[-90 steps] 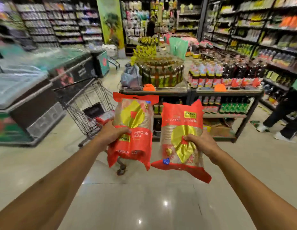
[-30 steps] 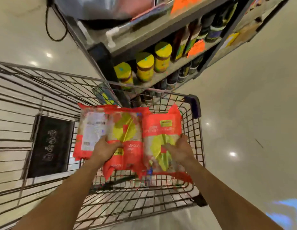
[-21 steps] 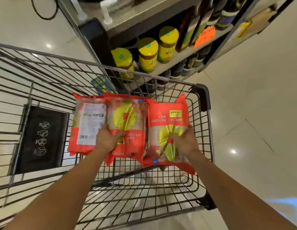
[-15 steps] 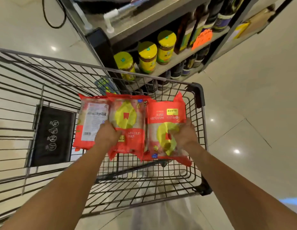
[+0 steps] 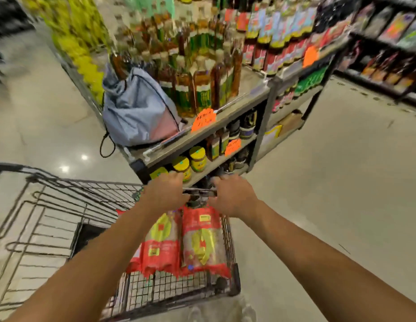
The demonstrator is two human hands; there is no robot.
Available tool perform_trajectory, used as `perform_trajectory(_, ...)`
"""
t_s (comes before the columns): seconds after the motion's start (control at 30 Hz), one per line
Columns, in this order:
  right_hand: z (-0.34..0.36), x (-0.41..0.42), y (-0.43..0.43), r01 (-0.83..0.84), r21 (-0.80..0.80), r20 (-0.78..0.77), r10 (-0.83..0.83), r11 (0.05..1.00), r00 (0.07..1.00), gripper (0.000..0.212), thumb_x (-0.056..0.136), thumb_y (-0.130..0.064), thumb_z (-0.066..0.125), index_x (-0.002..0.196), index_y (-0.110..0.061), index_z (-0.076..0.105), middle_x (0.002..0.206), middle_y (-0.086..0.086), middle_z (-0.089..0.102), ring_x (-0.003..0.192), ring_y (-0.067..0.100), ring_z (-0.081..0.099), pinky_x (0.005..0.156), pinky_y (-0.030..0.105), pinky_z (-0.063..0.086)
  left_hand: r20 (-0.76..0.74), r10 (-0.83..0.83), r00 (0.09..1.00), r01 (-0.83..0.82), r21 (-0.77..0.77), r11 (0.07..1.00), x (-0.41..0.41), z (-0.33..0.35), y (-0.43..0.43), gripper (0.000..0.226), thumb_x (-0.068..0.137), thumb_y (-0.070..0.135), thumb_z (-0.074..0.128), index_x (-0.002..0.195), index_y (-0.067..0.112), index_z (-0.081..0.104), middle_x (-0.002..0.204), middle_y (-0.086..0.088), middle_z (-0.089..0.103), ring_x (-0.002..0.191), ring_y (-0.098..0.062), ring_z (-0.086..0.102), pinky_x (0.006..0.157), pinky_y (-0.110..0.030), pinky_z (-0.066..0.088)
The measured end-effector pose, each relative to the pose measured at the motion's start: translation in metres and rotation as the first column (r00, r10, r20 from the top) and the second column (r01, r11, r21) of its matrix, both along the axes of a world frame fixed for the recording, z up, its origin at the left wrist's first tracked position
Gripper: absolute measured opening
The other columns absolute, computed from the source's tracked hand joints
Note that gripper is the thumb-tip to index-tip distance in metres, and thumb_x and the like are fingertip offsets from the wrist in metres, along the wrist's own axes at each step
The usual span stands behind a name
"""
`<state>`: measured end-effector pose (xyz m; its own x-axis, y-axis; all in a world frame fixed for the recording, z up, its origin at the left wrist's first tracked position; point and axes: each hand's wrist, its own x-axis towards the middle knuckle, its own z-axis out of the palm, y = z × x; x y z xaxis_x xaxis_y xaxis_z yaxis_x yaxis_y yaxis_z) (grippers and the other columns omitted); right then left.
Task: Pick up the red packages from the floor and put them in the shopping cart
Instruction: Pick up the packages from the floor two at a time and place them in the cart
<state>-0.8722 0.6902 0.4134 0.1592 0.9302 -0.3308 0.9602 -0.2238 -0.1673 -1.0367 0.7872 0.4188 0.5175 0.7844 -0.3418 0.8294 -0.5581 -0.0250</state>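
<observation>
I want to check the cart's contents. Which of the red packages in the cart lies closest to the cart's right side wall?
The red package under the right hand, pressed against the cart wall. The neighbouring package lies to its left, partly behind the left forearm.

The shopping cart (image 5: 62,219) is bare wire metal, dull grey, with a matt black plastic corner guard at 5 o'clock. In it lie red packages (image 5: 202,242) of glossy plastic film, crinkled, partly clear. At 12 o'clock of the cart stands a shelf (image 5: 225,115) with matt grey boards on dark metal posts. On it a drawstring bag (image 5: 139,112) of soft, matt grey-blue cloth; at its 3 o'clock, shiny bottles (image 5: 202,87), glass or plastic cannot be told. Orange paper tags (image 5: 203,117) hang on the shelf edge. The floor (image 5: 330,182) is smooth, polished tile that mirrors the lamps.
</observation>
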Motion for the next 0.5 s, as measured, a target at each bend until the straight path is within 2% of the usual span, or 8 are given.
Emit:
perform_trajectory(0.13,0.055,0.042,-0.053,0.126,0.079,0.063,-0.131,0.989,0.989,0.064,0.098,-0.057,0.050,0.148,-0.017,0.047,0.147,0.013,0.054,0.137,0.034,0.049,0.109,0.046,0.039,-0.021,-0.186,0.982,0.187,0.057,0.981,0.059,0.050,-0.030,0.063,0.094,0.054,0.057,0.145,0.018,0.046,0.142,-0.007,0.053,0.131,-0.033,0.053,0.097,-0.047,0.051)
perform_trajectory(0.23,0.070,0.070,-0.106,0.293,0.078,0.085,-0.299,0.953,0.950,0.065,0.098,-0.058,0.049,0.149,-0.019,0.044,0.146,0.013,0.055,0.136,0.035,0.049,0.108,0.045,0.039,-0.017,-0.352,0.936,0.353,0.070,0.933,0.106,0.064,-0.060,0.067,0.095,0.053,0.056,0.151,0.019,0.041,0.147,-0.007,0.051,0.134,-0.033,0.051,0.100,-0.048,0.051)
perform_trajectory(0.33,0.072,0.094,-0.174,0.492,0.045,0.099,-0.494,0.869,0.864,0.066,0.098,-0.059,0.048,0.149,-0.018,0.045,0.145,0.014,0.056,0.132,0.036,0.052,0.105,0.044,0.041,-0.018,-0.516,0.856,0.516,0.052,0.855,0.156,0.059,-0.100,0.071,0.095,0.057,0.054,0.154,0.021,0.038,0.150,-0.007,0.049,0.137,-0.033,0.049,0.105,-0.047,0.047)
perform_trajectory(0.5,0.079,0.113,-0.307,0.738,-0.003,0.150,-0.729,0.675,0.668,0.070,0.099,-0.059,0.048,0.156,-0.018,0.040,0.152,0.013,0.051,0.138,0.035,0.048,0.112,0.046,0.037,0.053,-0.720,0.692,0.721,-0.004,0.693,0.232,0.047,-0.200,0.070,0.094,0.057,0.054,0.152,0.021,0.039,0.150,-0.006,0.049,0.137,-0.031,0.049,0.106,-0.045,0.045)
